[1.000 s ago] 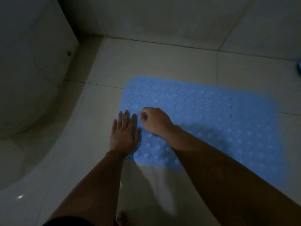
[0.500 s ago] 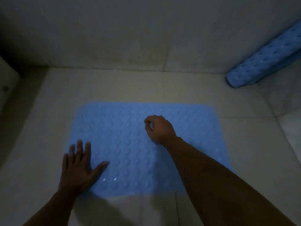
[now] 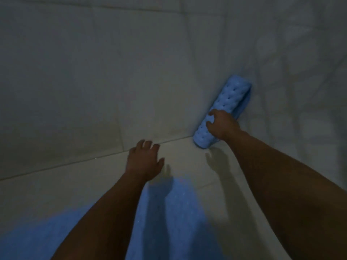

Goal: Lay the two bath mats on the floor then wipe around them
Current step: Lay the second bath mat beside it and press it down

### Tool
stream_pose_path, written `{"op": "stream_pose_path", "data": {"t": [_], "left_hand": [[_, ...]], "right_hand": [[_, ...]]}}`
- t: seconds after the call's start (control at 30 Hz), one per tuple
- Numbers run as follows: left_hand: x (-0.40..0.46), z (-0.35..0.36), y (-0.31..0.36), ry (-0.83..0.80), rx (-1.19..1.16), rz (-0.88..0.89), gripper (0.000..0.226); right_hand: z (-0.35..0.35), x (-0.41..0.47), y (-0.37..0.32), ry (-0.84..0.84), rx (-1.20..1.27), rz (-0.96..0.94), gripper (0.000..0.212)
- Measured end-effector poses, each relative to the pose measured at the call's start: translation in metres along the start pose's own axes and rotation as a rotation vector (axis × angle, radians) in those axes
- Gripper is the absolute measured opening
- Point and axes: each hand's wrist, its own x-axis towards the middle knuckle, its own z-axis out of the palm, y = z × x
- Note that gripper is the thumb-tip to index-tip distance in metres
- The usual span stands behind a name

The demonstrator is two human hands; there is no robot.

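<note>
One blue bath mat (image 3: pixel 169 218) lies flat on the pale tiled floor at the bottom of the head view, partly hidden by my forearms. A second blue mat (image 3: pixel 228 99), rolled into a dimpled tube, leans upright in the wall corner at the right. My right hand (image 3: pixel 221 125) is on the lower half of the roll, its fingers curled round it. My left hand (image 3: pixel 143 162) hovers above the floor just beyond the flat mat's far edge, fingers loosely spread, holding nothing.
Tiled walls (image 3: pixel 93 72) rise close behind the floor seam and meet in the corner where the roll stands. Bare floor tile (image 3: pixel 187 152) lies between the flat mat and the roll. The light is dim.
The view has swung up and right toward the corner. My right hand left the flat mat and reached the rolled mat. My left hand lifted off the flat mat and moved forward.
</note>
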Motion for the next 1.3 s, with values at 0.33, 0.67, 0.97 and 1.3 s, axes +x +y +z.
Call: {"op": "stream_pose_path", "data": {"t": [0.33, 0.67, 0.97, 1.3], "left_hand": [[0.153, -0.069, 0.175, 0.216, 0.034, 0.270, 0.061], [0.157, -0.055, 0.159, 0.154, 0.097, 0.193, 0.065], [0.141, -0.046, 0.144, 0.101, 0.132, 0.165, 0.065], [0.107, -0.118, 0.096, 0.252, -0.064, 0.150, 0.102]], "right_hand": [[-0.096, 0.118, 0.069, 0.048, -0.084, 0.049, 0.100], [-0.065, 0.111, 0.111, 0.132, -0.041, 0.126, 0.095], [-0.039, 0.056, 0.134, 0.279, 0.278, 0.043, 0.048], [-0.062, 0.019, -0.021, 0.139, -0.015, -0.584, 0.025]]}}
